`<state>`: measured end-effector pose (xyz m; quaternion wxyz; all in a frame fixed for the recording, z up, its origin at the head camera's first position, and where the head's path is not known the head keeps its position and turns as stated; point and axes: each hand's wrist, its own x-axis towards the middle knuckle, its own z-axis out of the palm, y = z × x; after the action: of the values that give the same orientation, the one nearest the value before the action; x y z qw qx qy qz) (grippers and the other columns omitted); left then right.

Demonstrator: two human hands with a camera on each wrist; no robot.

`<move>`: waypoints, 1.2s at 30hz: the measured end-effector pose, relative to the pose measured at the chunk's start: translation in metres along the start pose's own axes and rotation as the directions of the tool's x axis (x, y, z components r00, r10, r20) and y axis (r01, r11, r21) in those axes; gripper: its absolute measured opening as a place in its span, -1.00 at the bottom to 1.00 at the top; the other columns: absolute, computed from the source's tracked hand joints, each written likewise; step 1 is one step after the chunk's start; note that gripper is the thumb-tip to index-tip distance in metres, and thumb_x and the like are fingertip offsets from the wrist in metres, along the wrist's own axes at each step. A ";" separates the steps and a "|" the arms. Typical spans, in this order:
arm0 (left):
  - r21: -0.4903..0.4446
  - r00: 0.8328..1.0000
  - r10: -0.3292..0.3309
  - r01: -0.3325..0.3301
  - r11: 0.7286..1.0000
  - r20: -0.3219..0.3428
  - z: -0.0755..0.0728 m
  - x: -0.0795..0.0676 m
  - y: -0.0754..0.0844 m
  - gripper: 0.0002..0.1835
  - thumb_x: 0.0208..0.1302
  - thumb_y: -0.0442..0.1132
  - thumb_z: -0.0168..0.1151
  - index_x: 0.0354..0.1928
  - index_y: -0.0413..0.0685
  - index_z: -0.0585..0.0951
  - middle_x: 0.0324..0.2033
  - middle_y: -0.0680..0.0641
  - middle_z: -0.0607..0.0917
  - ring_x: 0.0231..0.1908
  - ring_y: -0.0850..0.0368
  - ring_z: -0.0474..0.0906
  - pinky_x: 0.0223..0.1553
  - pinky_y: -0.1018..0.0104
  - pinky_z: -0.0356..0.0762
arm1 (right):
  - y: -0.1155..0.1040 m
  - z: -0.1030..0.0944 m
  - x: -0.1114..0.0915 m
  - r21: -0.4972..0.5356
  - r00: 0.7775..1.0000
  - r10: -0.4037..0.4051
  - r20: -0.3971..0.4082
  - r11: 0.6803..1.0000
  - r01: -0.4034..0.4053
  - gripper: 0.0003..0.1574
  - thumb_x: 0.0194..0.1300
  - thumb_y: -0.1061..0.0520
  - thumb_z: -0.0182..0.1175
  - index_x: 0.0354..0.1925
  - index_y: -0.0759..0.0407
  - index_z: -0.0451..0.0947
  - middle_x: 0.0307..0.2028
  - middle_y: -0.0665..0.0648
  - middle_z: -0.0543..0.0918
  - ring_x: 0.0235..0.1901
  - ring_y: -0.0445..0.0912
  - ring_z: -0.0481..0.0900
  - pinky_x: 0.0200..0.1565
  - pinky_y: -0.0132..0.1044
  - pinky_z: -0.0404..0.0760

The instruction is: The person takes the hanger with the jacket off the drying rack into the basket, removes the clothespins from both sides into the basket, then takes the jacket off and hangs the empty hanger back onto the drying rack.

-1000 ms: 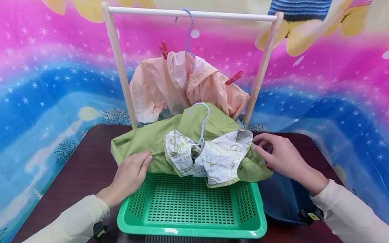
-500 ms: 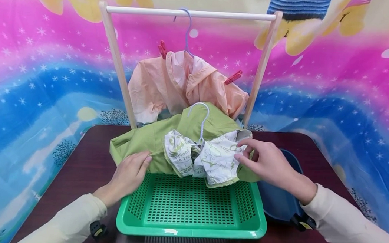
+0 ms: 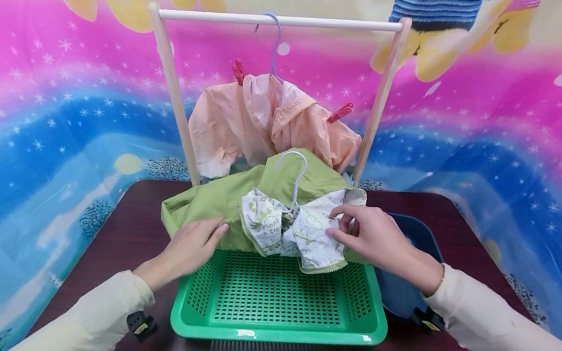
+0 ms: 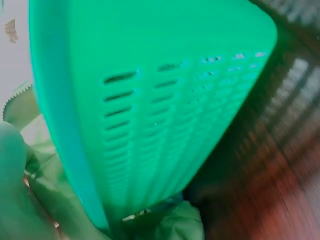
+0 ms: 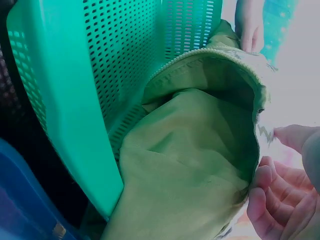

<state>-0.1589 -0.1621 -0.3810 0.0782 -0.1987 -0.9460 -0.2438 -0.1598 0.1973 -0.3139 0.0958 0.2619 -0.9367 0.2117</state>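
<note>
A green zip jacket [image 3: 212, 198] with white printed lining [image 3: 264, 215] lies over the back of a green basket [image 3: 276, 333]. A pale hanger [image 3: 300, 174] sticks up from its neck. My left hand [image 3: 192, 248] holds the jacket left of the zip, thumb beside the index finger. My right hand [image 3: 374, 235] is at the right lining flap, thumb and index tips apart on the cloth. In the right wrist view the thumb tip meets the lining's edge, and the other fingers [image 5: 265, 185] bend close below it. The jacket's zip opening [image 5: 205, 95] gapes over the basket.
Behind, a peach jacket [image 3: 231, 113] hangs on a purple hanger [image 3: 275, 43] from a rack's white bar [image 3: 213, 17], with two red clothespins [image 3: 340, 112] on it. A dark blue bin [image 3: 399, 290] stands right of the basket on the brown table [image 3: 112, 251].
My right hand has come left and inward from the jacket's right sleeve to the white lining flap. My left hand has shifted slightly right along the cloth.
</note>
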 end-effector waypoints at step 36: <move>-0.230 0.936 -0.080 -0.001 0.973 -0.344 -0.009 0.012 0.026 -0.69 0.53 -0.14 0.05 -0.44 -0.05 0.55 -0.64 0.02 0.35 -0.56 0.17 0.32 -0.39 0.26 0.34 | -0.045 -0.015 0.041 -0.204 0.977 0.068 -0.201 0.973 -0.109 -0.45 0.15 -0.38 0.40 -0.18 -0.01 0.61 -0.63 -0.03 0.44 -0.69 -0.12 0.32 -0.70 -0.29 0.18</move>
<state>-0.1589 -0.1414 -0.3588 0.2175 -0.1406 -0.8866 -0.3832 -0.1692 0.1505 -0.2731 0.2039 0.1862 -0.9512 0.1380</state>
